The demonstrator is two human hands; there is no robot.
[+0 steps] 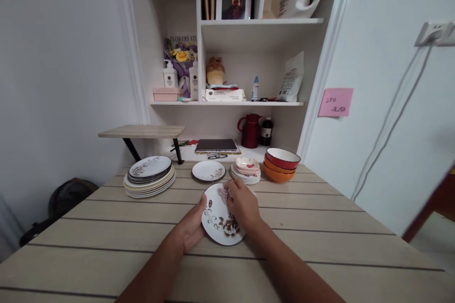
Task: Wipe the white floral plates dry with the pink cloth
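Note:
A white plate with a dark rim and brown flower print (217, 226) is tilted up above the table in front of me. My left hand (194, 222) grips its left edge, thumb along the rim and fingers beneath. Against the upper part of the plate's face, my right hand (242, 203) presses a crumpled pale pink cloth (223, 194) held in its fingers. Behind lies a similar flowered plate (208, 170), flat on the table.
Stacked plates (150, 177) stand at the left, by a small raised shelf (142, 131). Small dishes (247, 170) and stacked red and orange bowls (280, 165) are at the back right. Behind them are glasses (217, 156), a dark laptop-like slab (216, 145) and a red jug (250, 131).

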